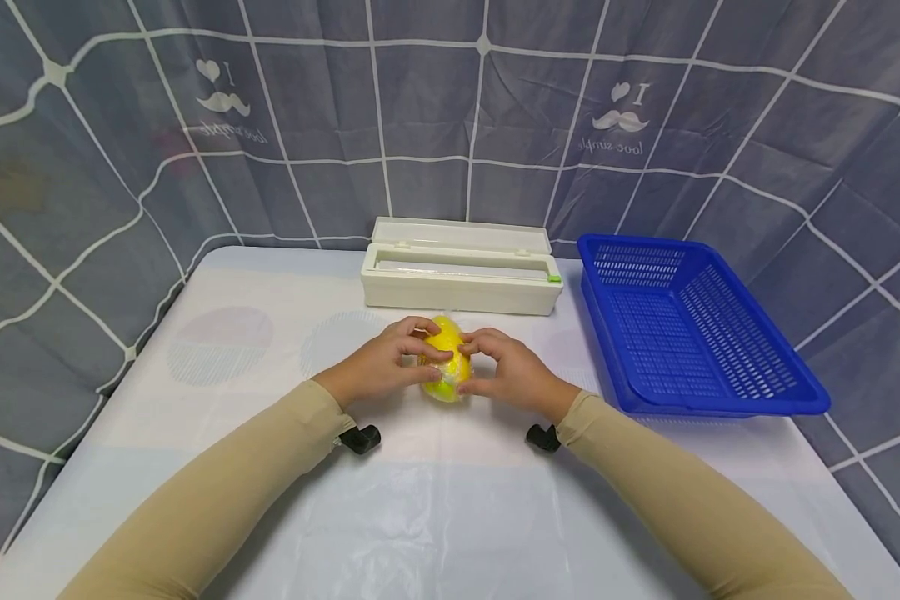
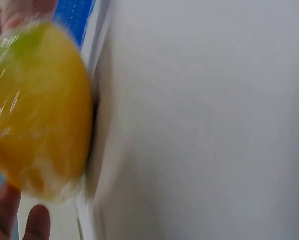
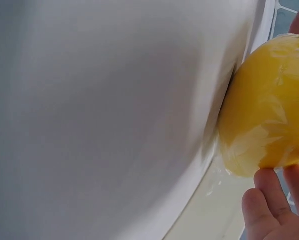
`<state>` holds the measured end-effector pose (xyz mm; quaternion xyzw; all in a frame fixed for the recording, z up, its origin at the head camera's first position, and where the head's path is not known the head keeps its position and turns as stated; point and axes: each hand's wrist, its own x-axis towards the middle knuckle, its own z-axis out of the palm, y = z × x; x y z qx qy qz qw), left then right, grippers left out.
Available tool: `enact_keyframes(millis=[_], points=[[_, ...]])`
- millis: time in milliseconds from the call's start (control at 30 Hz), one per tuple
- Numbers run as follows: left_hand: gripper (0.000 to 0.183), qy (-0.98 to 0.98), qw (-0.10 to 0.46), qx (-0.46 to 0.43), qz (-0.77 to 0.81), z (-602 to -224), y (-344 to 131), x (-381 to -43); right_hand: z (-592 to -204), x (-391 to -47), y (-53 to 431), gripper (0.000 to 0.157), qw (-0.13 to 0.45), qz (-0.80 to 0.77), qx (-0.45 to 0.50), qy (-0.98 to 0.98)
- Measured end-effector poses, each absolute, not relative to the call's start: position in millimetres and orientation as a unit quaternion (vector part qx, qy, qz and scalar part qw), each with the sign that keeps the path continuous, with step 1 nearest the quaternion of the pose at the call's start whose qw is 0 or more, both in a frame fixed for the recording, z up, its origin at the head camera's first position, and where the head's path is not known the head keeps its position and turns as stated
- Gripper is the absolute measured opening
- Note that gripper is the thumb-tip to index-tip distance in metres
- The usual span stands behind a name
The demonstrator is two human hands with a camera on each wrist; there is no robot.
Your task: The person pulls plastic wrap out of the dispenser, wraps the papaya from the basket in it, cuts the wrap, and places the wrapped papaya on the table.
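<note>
A yellow fruit (image 1: 447,337), mango-like in shape and greenish at one end, lies on the white table wrapped in clear cling film. From its left side my left hand (image 1: 385,358) holds it, with fingers over the top and the thumb low on its near part. My right hand (image 1: 519,372) grips the opposite side between bent fingers and thumb. Both wrist views show the wrapped fruit (image 2: 42,107) close up, and in the right one fingertips touch the end of the fruit (image 3: 269,107). The film's wrinkles and shine are visible; its loose edges cannot be made out.
Just behind the fruit stands a white cling film dispenser (image 1: 461,294), its lid raised. A blue plastic basket (image 1: 615,358) sits at the right of the table (image 1: 435,525). A grey checked curtain (image 1: 427,100) hangs behind and at both sides.
</note>
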<state>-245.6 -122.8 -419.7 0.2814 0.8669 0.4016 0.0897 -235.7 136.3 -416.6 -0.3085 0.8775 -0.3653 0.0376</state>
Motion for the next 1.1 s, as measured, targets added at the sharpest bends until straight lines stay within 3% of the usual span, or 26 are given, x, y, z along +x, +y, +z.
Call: enact_keyframes(millis=[267, 733, 933, 1100], points=[[0.007, 0.86, 0.051, 0.227, 0.454, -419, -102, -241, -416, -234, 137, 0.045, 0.027, -0.367, -0.31, 0.877], [0.019, 0.85, 0.078, 0.227, 0.469, -421, -110, -247, -419, -232, 136, 0.031, -0.004, -0.37, -0.305, 0.878], [0.01, 0.859, 0.07, 0.216, 0.459, -417, -110, -247, -419, -231, 135, 0.029, -0.018, -0.368, -0.303, 0.879], [0.018, 0.851, 0.102, 0.252, 0.449, -416, -121, -252, -417, -230, 134, 0.029, -0.02, -0.366, -0.298, 0.882]])
